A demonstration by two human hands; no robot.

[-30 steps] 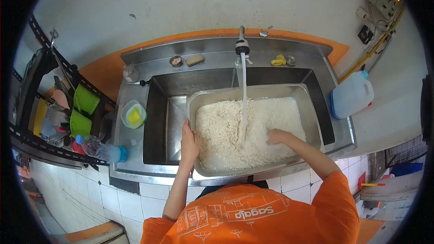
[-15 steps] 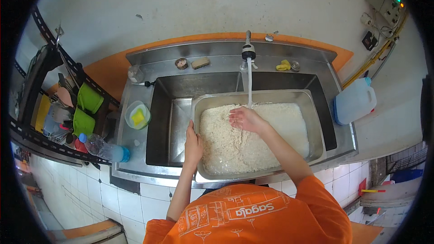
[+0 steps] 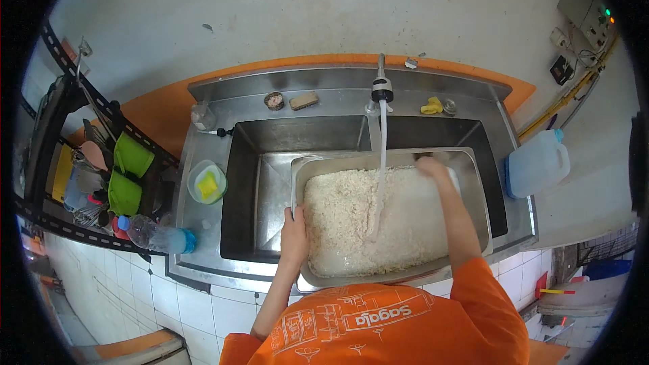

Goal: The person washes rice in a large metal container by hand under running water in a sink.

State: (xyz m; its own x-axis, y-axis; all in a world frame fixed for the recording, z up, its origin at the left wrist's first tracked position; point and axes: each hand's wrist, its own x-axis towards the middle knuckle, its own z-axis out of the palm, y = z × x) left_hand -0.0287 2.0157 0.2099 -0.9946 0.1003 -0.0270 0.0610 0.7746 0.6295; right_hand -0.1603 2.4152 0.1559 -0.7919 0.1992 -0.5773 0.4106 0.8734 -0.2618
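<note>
A deep rectangular steel pan [image 3: 331,163] rests over the sink, holding cloudy water and pale grains that look like rice [image 3: 341,216]. My left hand [image 3: 294,238] grips the pan's left rim, thumb on the outside. At the far right part of the pan, my right hand [image 3: 430,166] dips into the milky water; its fingers are hidden there. Between the two hands, a stream of water [image 3: 383,145] pours from the faucet [image 3: 382,89] onto the grains. Most of the grain lies heaped on the left side, while the right side shows mainly whitish water.
Around the double sink [image 3: 307,136] stand a bowl with a yellow sponge [image 3: 207,182], a scrubbing block [image 3: 304,100] and a yellow cloth [image 3: 431,105]. A plastic bottle [image 3: 152,233] lies at left; a large jug [image 3: 539,165] stands at right. Green utensil holders [image 3: 126,193] hang on the left rack.
My right hand has moved from the middle of the grains to the pan's far right, dipping into the water. My left hand keeps its grip on the rim.
</note>
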